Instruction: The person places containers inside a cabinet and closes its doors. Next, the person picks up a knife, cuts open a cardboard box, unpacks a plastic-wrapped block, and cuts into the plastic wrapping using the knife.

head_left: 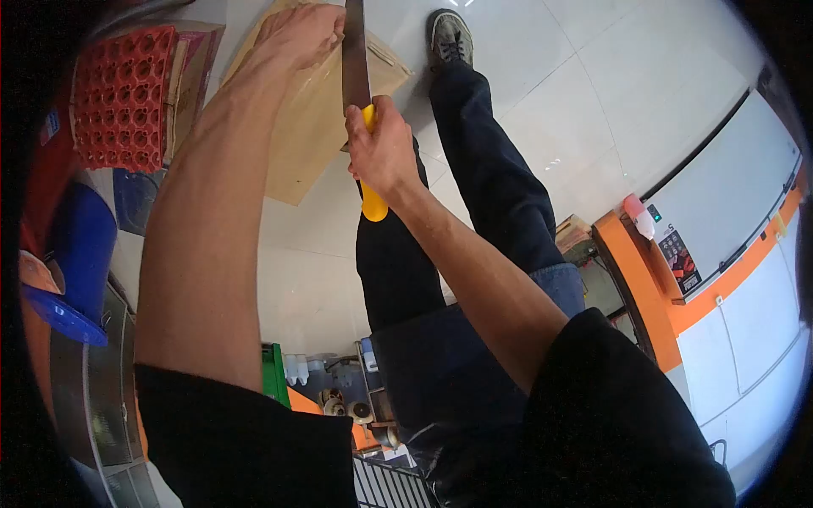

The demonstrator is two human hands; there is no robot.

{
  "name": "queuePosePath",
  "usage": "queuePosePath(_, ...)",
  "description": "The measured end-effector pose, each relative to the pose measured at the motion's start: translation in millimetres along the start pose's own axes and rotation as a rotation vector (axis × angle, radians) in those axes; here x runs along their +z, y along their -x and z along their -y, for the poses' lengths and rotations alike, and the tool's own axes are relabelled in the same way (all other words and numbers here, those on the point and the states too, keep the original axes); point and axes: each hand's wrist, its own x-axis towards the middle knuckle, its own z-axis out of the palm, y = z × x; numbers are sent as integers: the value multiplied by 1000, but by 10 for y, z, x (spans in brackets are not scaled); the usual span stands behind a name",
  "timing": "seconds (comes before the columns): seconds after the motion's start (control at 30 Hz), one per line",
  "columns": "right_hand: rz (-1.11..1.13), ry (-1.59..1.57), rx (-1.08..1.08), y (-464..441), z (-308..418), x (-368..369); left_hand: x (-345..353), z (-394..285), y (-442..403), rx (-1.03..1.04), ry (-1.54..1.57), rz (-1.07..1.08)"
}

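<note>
Right hand [381, 148]: wrapped firmly around the yellow handle [373, 203] of a long knife [356, 59], fingers curled shut, handle butt poking out below the grip.
Left hand [309, 32]: clenched, fingers folded inward, just beside the blade and over the tan cardboard [301, 148] – cannot tell whether any of it is pinched inside.
Knife: held in the right hand, blade pointing away from the body, running up out of view at the top edge, seen across the cardboard.
Cardboard: spread out low in front of the legs, partly hidden behind the left forearm and the knife.
Legs and shoe: in dark trousers [487, 144], set apart, with one gray laced shoe [449, 38] on the pale tiled floor [576, 110].
Waist: covered by a dark blue apron [457, 356].
Left side: a red egg tray [123, 97] tilted on edge, near a blue container [80, 245] – well apart from the knife.
Right side: an orange and white unit [737, 279], with a pink and white device [639, 216] at its near edge.
Bottom: a dark wire rack [389, 487] below the apron, and something green [273, 372] beside the left arm, too hidden to name.
</note>
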Motion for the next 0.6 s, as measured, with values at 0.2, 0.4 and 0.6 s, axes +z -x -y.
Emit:
queuePosePath(0.2,16,54,-72,-22,-163,-123,-143,309,-8,204,-47,-36)
queuePosePath(0.4,94,85,-51,-34,-201,-301,-1482,-18,506,32,56,421)
queuePosePath(0.6,199,191,-17,-111,12,-770,-638,68,788,59,-463,-316)
